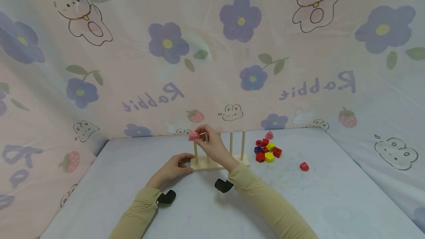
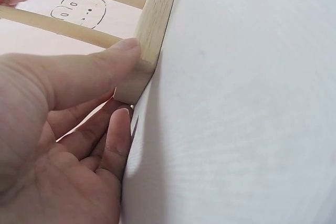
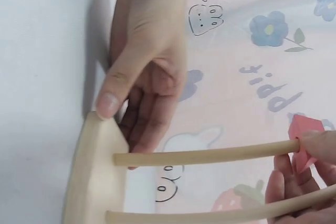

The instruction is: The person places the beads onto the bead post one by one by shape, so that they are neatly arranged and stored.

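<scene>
Patterned cloth backdrop [image 1: 212, 80] — reads "Rabbit" mirror-reversed, twice: left word [image 1: 152, 97], right word [image 1: 317, 85]. More purple lettering [image 1: 22, 155] at far left, not fully legible — right wrist view: partial letters [image 3: 271, 88] on cloth.

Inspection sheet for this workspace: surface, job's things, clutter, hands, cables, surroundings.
Surface: white tabletop, faint marks right of centre.
Job's things: pale wooden peg stand with upright pegs; pink angular block at the top of its left-end peg.
Clutter: red, yellow and dark-blue blocks clustered right of the stand; one red block lies apart.
Hands: left hand holds the stand's left end; right hand pinches the pink block.
Cables: nothing seen.
Surroundings: pale fabric backdrop printed with rabbits, flowers, strawberries.
</scene>
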`<act>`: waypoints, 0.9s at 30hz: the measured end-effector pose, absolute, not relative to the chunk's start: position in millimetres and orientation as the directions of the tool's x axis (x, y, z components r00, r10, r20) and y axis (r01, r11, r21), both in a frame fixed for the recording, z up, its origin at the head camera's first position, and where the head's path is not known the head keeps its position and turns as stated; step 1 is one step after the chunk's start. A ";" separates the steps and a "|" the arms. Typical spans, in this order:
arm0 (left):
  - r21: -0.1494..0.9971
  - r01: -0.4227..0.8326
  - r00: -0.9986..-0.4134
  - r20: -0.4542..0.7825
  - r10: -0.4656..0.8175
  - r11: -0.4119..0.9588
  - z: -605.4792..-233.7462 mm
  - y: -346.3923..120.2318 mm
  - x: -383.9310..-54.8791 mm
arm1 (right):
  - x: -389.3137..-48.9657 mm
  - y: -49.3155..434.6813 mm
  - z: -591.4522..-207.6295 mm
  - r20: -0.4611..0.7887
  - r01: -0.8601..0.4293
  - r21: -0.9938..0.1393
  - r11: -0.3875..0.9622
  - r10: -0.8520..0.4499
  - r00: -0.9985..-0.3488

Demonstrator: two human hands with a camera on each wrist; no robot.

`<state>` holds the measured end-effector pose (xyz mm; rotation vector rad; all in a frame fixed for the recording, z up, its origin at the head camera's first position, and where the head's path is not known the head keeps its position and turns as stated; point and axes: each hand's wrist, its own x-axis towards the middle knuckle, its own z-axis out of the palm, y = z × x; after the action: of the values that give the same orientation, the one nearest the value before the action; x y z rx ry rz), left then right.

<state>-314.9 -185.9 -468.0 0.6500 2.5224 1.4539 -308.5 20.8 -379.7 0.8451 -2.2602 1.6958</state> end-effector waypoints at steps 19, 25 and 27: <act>0.871 0.269 -0.897 0.072 0.436 0.410 -466.9 -189.3 -314.5 | -304.4 18.9 -430.5 0.388 -0.467 -0.836 0.289 -0.290 -0.875; 0.868 0.296 -0.889 0.097 0.448 0.399 -467.5 -189.3 -313.6 | -304.5 19.6 -440.3 0.336 -0.419 -0.849 0.322 -0.283 -0.898; 0.871 0.304 -0.884 0.106 0.456 0.387 -467.5 -189.2 -313.6 | -304.2 19.3 -442.4 0.320 -0.403 -0.851 0.338 -0.275 -0.907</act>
<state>-313.6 -189.2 -467.5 0.6867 2.4873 1.5119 -304.2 19.3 -442.4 0.6293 -2.4695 1.6250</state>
